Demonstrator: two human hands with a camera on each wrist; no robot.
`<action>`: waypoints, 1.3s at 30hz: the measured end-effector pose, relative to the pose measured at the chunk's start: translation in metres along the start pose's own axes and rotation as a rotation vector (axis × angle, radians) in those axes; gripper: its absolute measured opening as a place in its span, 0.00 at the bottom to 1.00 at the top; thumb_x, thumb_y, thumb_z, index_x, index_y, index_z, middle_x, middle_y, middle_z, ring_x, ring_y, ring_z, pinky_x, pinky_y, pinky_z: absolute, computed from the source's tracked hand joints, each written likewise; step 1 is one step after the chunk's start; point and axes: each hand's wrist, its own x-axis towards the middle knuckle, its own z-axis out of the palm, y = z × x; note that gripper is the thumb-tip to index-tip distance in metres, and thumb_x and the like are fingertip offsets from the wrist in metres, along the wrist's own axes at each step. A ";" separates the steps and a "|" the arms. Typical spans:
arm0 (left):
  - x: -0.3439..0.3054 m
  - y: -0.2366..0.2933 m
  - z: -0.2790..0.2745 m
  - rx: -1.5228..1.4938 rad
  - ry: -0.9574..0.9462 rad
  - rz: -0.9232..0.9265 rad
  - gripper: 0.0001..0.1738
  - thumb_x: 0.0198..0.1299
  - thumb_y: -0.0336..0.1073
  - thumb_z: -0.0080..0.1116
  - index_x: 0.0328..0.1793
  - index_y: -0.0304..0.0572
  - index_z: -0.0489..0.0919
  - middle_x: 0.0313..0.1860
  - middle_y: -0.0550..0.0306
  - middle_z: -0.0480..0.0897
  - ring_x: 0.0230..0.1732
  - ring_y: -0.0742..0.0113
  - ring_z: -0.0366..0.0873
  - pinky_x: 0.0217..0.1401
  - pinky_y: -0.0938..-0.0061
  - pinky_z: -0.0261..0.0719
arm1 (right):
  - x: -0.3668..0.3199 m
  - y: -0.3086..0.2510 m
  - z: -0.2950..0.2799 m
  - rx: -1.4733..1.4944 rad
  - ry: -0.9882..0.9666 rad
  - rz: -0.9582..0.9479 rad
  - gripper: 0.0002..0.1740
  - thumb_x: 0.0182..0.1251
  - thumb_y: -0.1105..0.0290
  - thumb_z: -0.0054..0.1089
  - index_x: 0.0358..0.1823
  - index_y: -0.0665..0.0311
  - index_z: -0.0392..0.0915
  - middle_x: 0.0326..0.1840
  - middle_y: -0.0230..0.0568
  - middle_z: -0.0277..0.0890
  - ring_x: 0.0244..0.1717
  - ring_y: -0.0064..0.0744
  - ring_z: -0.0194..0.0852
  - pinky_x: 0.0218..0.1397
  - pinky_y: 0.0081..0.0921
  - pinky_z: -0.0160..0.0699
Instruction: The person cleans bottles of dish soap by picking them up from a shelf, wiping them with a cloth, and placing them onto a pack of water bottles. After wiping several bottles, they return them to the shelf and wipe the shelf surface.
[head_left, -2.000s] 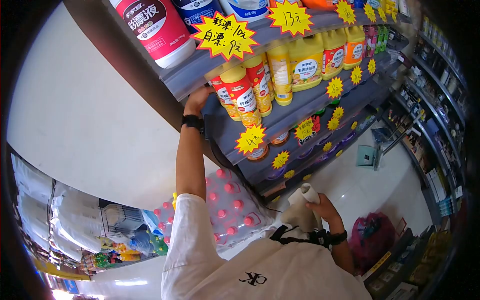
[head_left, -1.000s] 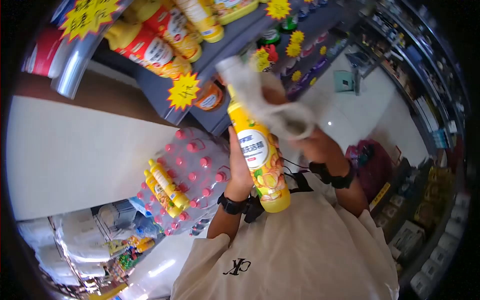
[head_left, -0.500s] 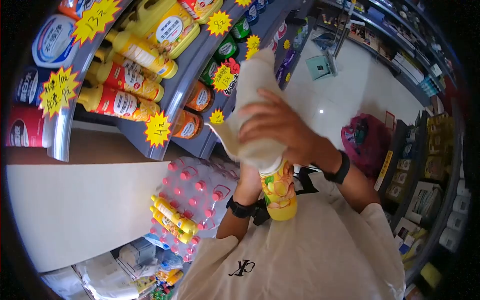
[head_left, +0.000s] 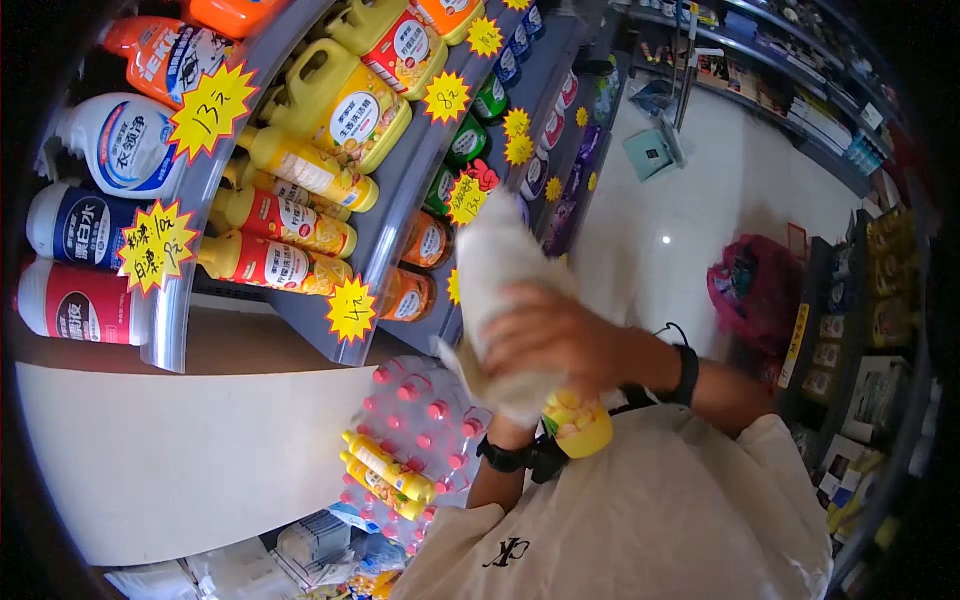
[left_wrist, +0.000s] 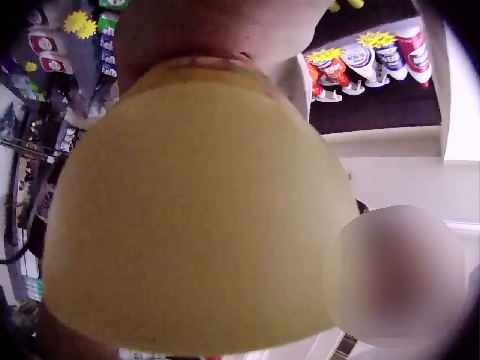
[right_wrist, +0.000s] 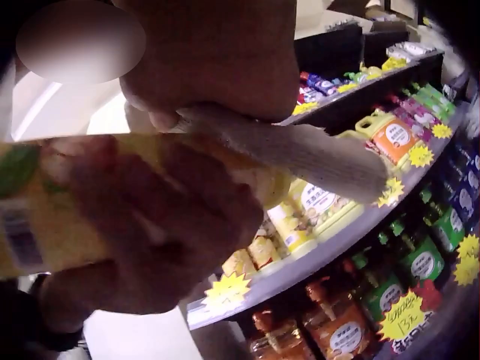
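My left hand (right_wrist: 161, 232) grips a yellow dish soap bottle (head_left: 584, 432) in front of my chest, its fingers curled round the side in the right wrist view. In the head view only the bottle's lower end shows; cloth hides the rest, along with most of the left hand. The pale bottle base (left_wrist: 199, 217) fills the left wrist view. A beige cloth (head_left: 505, 260) lies over the upper bottle. With bent fingers my right hand (head_left: 560, 345), blurred, holds that cloth against it.
Shelves at left carry yellow soap bottles (head_left: 285, 265) and larger jugs (head_left: 355, 115) behind price stars. Two yellow bottles (head_left: 385, 475) lie on a wrapped pack of red-capped bottles (head_left: 440, 410). A pink bag (head_left: 745, 295) sits on the floor at right.
My left hand has come down from the shelf and now holds the bottle. My right hand has brought the cloth up onto it, and the cloth now covers more of the bottle.
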 end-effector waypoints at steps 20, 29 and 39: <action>-0.003 0.013 0.003 -0.091 0.117 -0.219 0.24 0.59 0.46 0.55 0.54 0.38 0.67 0.36 0.45 0.78 0.28 0.54 0.78 0.34 0.59 0.81 | -0.068 0.048 0.033 0.338 0.823 0.966 0.23 0.69 0.61 0.47 0.61 0.65 0.66 0.61 0.44 0.68 0.62 0.34 0.65 0.65 0.34 0.63; -0.006 0.019 -0.016 -0.444 -0.095 -0.084 0.28 0.65 0.53 0.45 0.62 0.41 0.65 0.48 0.47 0.76 0.46 0.55 0.76 0.53 0.64 0.76 | -0.020 -0.030 0.034 0.453 -0.153 0.107 0.36 0.66 0.39 0.28 0.52 0.56 0.78 0.58 0.33 0.74 0.74 0.43 0.49 0.74 0.54 0.28; 0.000 -0.011 -0.043 0.349 0.321 0.415 0.30 0.68 0.54 0.39 0.68 0.42 0.60 0.60 0.49 0.70 0.59 0.57 0.69 0.65 0.65 0.67 | -0.011 -0.002 0.048 0.138 0.375 0.424 0.32 0.56 0.54 0.48 0.63 0.58 0.69 0.66 0.40 0.65 0.75 0.45 0.43 0.75 0.49 0.30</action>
